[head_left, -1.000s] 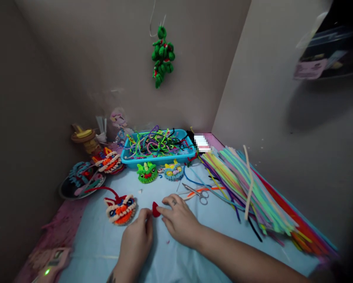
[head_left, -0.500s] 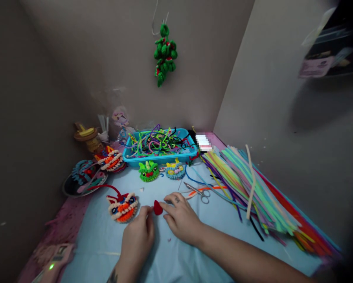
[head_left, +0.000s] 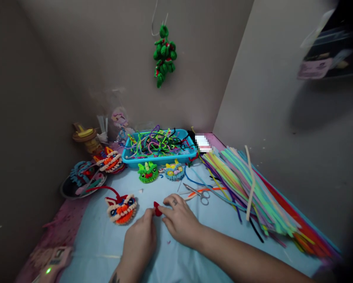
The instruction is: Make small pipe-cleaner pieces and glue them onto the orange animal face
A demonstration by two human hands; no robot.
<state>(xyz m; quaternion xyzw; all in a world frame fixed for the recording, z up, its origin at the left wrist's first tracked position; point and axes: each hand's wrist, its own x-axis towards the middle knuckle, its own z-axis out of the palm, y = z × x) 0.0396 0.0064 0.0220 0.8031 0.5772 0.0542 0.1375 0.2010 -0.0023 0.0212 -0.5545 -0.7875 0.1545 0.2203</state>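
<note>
A small red fuzzy piece [head_left: 157,209], pointed at the top, lies between my two hands low in the middle. My left hand [head_left: 139,239] is closed, its thumb and forefinger pinching the piece's left side. From the other side my right hand [head_left: 182,222] reaches in; its forefinger presses on the piece while the thumb stays a little apart. Beside my left hand rests a cream, orange and red lion head of pipe cleaners [head_left: 122,209], a red strand [head_left: 108,188] rising from it. Scissors [head_left: 198,193] lie partly opened beyond my right hand.
Behind stand a green head [head_left: 148,172], a blue head [head_left: 174,171] and a blue tray [head_left: 159,158] of tangled stems. Bundled pipe cleaners [head_left: 253,192] spread at right. A bowl [head_left: 67,190] and a glue gun [head_left: 54,263] are at left. A green ornament [head_left: 164,53] hangs above.
My right forefinger has moved left onto the red piece and now covers part of it. My left hand has shifted slightly right, closer to it.
</note>
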